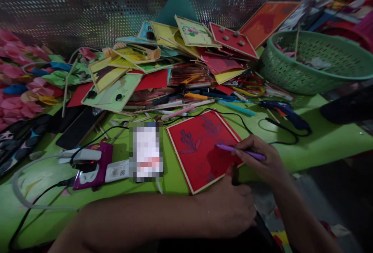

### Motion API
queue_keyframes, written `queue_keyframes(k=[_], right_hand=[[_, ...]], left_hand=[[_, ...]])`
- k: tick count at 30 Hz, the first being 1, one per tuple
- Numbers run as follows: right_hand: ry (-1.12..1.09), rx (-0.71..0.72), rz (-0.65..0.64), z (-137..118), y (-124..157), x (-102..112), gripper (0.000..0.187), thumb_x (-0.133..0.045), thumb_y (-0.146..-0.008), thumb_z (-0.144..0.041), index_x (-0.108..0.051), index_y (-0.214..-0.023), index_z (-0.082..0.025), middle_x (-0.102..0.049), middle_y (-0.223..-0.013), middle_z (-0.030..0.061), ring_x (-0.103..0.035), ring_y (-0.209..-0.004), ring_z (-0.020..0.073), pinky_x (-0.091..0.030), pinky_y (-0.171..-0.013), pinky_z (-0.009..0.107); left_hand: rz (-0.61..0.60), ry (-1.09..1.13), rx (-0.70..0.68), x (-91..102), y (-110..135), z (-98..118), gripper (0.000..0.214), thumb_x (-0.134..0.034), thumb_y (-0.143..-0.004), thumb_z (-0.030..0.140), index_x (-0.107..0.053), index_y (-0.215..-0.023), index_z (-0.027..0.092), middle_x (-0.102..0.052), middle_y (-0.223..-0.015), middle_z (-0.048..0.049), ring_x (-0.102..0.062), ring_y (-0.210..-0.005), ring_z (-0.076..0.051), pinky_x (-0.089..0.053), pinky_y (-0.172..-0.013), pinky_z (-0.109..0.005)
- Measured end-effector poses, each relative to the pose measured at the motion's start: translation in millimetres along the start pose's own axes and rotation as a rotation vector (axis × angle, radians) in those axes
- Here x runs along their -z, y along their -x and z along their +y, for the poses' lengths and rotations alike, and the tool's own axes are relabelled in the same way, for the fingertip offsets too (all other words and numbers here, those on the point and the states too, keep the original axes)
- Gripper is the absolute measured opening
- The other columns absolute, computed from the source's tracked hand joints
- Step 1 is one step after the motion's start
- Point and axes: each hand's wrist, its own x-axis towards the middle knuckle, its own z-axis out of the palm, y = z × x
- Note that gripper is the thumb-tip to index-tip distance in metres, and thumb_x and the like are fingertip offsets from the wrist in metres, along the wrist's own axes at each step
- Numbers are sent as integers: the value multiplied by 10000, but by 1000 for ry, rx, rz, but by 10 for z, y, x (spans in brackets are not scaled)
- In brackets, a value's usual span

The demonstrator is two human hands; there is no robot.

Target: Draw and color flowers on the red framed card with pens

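Note:
A red card [201, 167] framed with thin wooden sticks lies at the green table's front edge, with purple flower drawings on it. My right hand [259, 156] is closed around a purple marker pen [253, 153], whose tip is over the middle of the card. At the card's near edge, my left hand [233, 204] has its fingers curled and its thumb against the frame, gripping the border. Part of that grip is hidden beneath the hand. My left forearm stretches across the table front.
Behind the card are heaped framed cards [113, 90], pens and scissors. A green basket [314, 74] and a blue glue gun [287, 113] are to the right. Leftward lie a purple power strip [107, 154] with cables, a dark phone [81, 127] and pink paper petals [17, 70].

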Motion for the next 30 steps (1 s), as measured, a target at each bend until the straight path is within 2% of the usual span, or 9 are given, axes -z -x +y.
queue_keyframes(k=[14, 22, 26, 30], right_hand=[[-2, -22, -11, -47, -11, -6, 232, -770, -879, -459, -704, -790, -256, -716, -742, 47, -620, -562, 198, -470, -496, 321], [-30, -21, 2, -28, 22, 7, 224, -752, -893, -426, -690, -769, -251, -689, -727, 34, -606, -579, 188, -454, -496, 304], [-36, -24, -22, -18, 15, 3, 203, -750, -902, -408, -700, -789, -246, -692, -736, 39, -595, -561, 183, -452, -491, 308], [-41, -22, 2, 40, 34, 8, 204, -761, -896, -400, -683, -784, -247, -687, -734, 36, -608, -585, 190, -445, -497, 308]], left_hand=[[19, -22, -8, 21, 5, -3, 310, -515, -1026, 337, -777, -926, 204, -723, -910, -41, -645, -850, -164, -444, -1150, -612], [-69, 11, 6, 78, -13, -1, 330, -498, -1037, 350, -767, -920, 202, -729, -901, -31, -651, -868, -162, -442, -1161, -591], [-62, -6, 29, 80, -12, 9, 306, -510, -1038, 356, -765, -950, 214, -738, -967, -32, -646, -924, -156, -420, -1196, -573], [-90, 1, 0, 117, -18, -5, 316, -497, -1042, 327, -776, -949, 210, -736, -931, -34, -642, -873, -158, -450, -1166, -596]])
